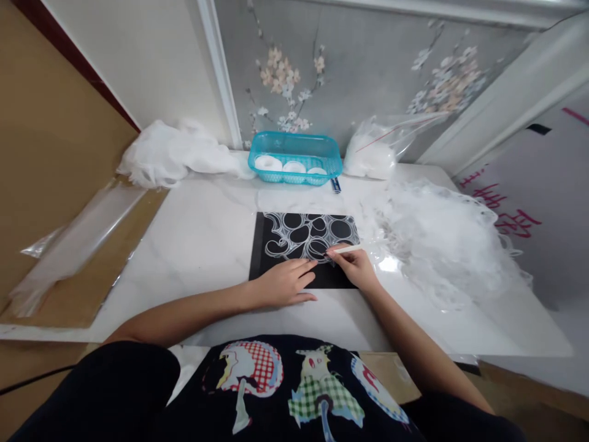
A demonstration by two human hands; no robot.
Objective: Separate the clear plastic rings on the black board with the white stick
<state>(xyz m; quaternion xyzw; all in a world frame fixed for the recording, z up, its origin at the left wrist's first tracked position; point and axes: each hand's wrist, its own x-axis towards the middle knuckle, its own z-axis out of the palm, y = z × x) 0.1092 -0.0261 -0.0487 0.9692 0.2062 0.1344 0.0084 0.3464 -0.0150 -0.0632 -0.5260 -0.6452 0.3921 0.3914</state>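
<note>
On the white table lies a black sheet [331, 279] with white swirling lace [341, 229] across its upper part, patterned in loops and ovals. My left hand [288, 282] rests flat on the sheet's lower left, fingers stretched and somewhat apart, fingertips at the lace's lower edge. At the lace's lower right, my right hand [353, 268] pinches a slim white pen-like tool [348, 248]. Its tip points left toward the lace and is too small to make out; I cannot tell if it touches.
A blue plastic basket [294, 142] holding white rolls stands at the back, with a small dark blue object [335, 185] beside it. White mesh fabric [170, 153] is heaped back left. A clear bag of white material [372, 153] and a pile of white lace strips [446, 239] sit right.
</note>
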